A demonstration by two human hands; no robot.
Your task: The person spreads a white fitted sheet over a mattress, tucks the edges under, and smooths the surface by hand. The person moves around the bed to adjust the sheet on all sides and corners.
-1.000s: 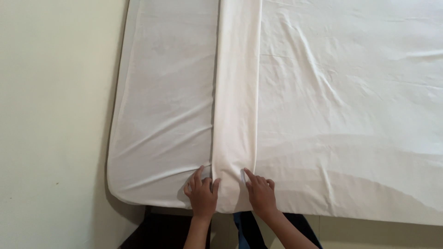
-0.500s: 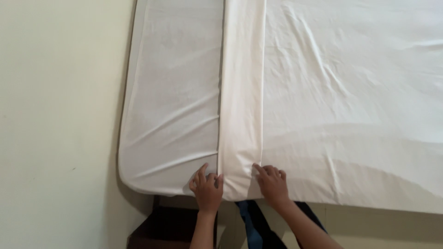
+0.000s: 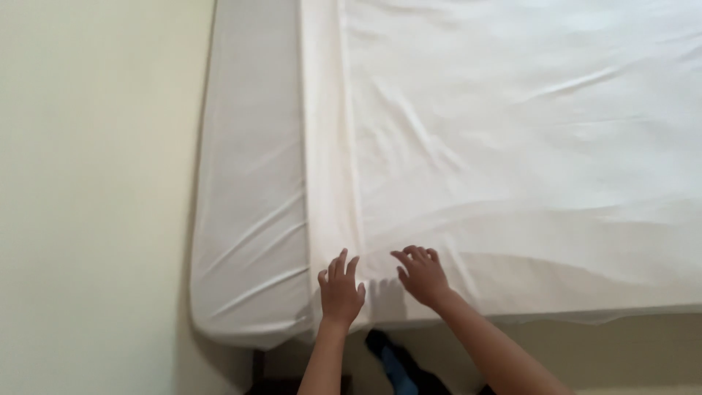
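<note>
Where the two bare forearms come up from the bottom edge of the view, the left hand lies palm down at the near edge of the bed, its fingers spread open and gripping nothing. It rests at the foot of the long folded strip of white cloth, just where that strip meets the near border of the mattress. The right hand sits close beside it, a little farther in, wrist bent and forearm slanting off to the lower right; its fingers are likewise open and fanned flat on the white top sheet, holding nothing. A small gap of smooth cloth lies between the two hands.

Below the hands, a dark foot with blue trouser cloth shows against the floor under the bed's overhang. The near border of the white fitted-sheet-covered mattress runs roughly level across the picture, curving into a rounded corner at the lower left.

Left of the strip, the mattress cover is drawn into slanting creases toward that corner. Right of it, the top sheet spreads wide with soft wrinkles, reaching out of view at the right and top. Along the left side, the mattress edge stands just beside a plain pale cream wall, with hardly any room between them; the open room lies on the near side.
</note>
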